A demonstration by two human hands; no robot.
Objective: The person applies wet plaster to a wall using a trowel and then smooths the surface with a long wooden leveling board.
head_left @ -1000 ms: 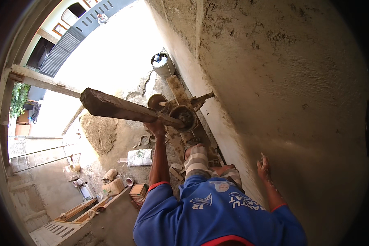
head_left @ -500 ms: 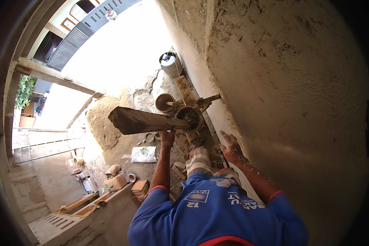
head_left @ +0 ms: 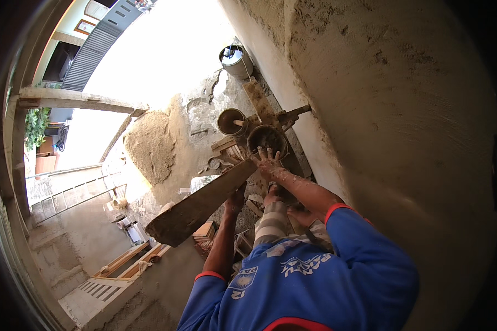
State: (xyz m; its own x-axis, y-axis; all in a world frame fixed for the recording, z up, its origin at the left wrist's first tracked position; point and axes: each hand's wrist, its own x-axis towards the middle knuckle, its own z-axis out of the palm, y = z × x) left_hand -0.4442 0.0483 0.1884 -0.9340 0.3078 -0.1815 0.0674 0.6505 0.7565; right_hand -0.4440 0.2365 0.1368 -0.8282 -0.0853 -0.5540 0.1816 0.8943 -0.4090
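1. The left hand (head_left: 236, 201) is clenched around the near underside of a long, mortar-smeared wooden board (head_left: 201, 205), holding it tilted above the ground.
2. The right hand (head_left: 269, 163) has a released grip, fingers spread, resting on the rim of a dark bucket (head_left: 267, 139) holding wet mortar.
3. The upper end of the board lies just beside that bucket.
4. A second round bucket (head_left: 231, 122) stands just left of it, with a tool handle inside.
5. A metal pail (head_left: 236, 60) stands further off at the foot of the plastered wall (head_left: 392, 110).
6. A sand heap (head_left: 152, 144) lies to the left.
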